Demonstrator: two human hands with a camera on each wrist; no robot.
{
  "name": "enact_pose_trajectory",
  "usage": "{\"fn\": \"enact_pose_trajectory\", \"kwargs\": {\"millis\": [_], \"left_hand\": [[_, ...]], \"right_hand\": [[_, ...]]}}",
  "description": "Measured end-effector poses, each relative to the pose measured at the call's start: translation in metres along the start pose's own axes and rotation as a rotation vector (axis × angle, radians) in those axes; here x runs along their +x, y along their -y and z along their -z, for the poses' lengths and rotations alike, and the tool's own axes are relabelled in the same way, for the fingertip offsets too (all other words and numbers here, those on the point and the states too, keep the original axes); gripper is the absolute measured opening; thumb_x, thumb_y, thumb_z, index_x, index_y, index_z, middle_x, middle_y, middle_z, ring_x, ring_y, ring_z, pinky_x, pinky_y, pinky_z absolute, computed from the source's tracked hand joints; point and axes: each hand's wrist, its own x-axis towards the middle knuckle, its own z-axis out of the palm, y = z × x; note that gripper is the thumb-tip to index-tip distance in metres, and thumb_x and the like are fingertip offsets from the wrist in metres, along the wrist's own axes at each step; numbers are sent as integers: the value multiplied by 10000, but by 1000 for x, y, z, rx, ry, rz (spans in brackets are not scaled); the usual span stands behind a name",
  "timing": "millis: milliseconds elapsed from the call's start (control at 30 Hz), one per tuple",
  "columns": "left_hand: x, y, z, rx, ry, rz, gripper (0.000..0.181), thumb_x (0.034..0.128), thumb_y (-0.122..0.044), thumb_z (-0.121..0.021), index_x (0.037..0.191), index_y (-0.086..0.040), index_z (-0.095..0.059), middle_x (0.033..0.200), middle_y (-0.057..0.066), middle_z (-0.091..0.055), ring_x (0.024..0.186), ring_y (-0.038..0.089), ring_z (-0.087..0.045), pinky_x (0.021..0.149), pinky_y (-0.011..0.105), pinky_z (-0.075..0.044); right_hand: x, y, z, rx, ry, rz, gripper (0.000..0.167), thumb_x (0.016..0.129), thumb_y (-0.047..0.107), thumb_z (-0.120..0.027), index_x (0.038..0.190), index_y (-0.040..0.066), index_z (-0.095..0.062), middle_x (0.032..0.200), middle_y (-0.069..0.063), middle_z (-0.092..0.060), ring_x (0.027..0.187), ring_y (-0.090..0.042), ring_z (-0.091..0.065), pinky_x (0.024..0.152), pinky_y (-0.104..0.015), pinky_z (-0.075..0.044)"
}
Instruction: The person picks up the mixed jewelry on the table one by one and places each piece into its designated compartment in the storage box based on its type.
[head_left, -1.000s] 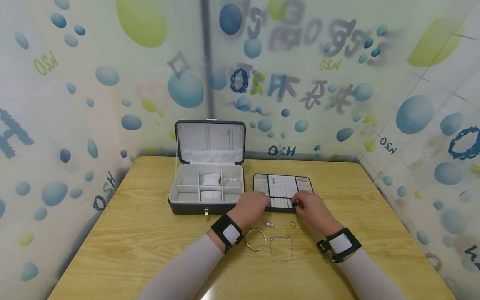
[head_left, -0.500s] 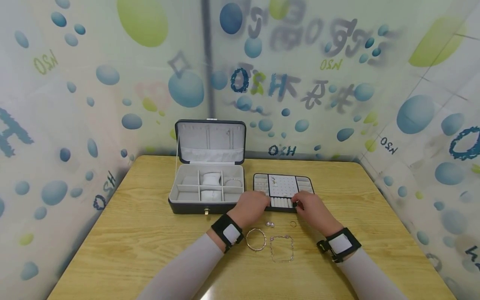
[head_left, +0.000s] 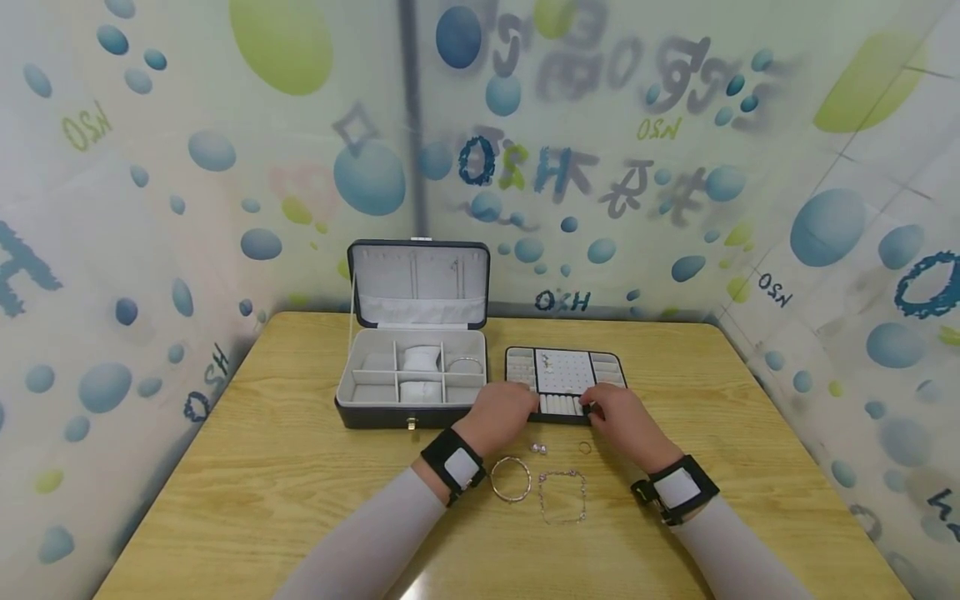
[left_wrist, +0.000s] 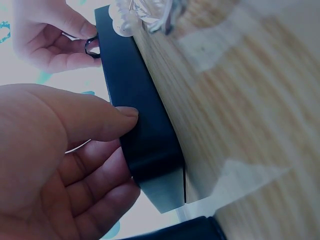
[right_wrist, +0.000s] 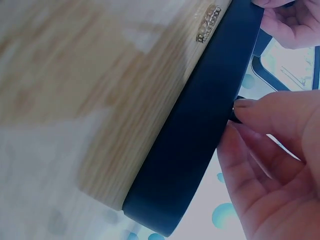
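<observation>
A black jewellery tray (head_left: pixel 566 420) with a pale lining lies on the table. My left hand (head_left: pixel 501 414) grips its front left corner; in the left wrist view the thumb presses the dark front face. At the tray's front right, my right hand (head_left: pixel 626 425) pinches a small black ring (left_wrist: pixel 87 49) between thumb and fingertips, by the ring slots (head_left: pixel 559 404). Only a dark bit of this ring shows in the right wrist view. Earrings hang on the tray's white perforated panel (head_left: pixel 570 372).
An open jewellery box (head_left: pixel 375 416) stands left of the tray, with cushions and a bangle in its compartments. Before the tray lie pearly earrings (head_left: pixel 538 448), a thin ring (head_left: pixel 585 452), a bangle (head_left: pixel 512 501) and a chain bracelet (head_left: pixel 542 497). Patterned walls close in the table.
The head view has shifted very slightly. Both hands keep their places at the tray, and the right fingers move only a little at the ring slots.
</observation>
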Motion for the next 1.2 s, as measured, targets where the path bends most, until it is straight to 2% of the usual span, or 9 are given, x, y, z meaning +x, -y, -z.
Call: {"fn": "enact_pose_trajectory", "kwargs": {"millis": [600,1200], "left_hand": [[0,0,1,1,-9,-7,134,1021,-171,-680,1003,-243,-792,960,-75,-775,849,108,-725,664,303,-579],[0,-1,3,1,9,1,143,1030,-169,-666,1002,-239,-788,956,-70,-771,848,112,-720,657,300,-572]], "right_hand": [[0,0,0,-10,-2,7,195,952,0,-717,1132,26,-787,1135,-137,-783,1078,-284,-747,932,-494,-611],[-2,2,1,-4,-51,-12,145,926,-3,-750,1062,30,-788,1075,-124,-771,1001,-255,-729,872,-465,-617]]}}
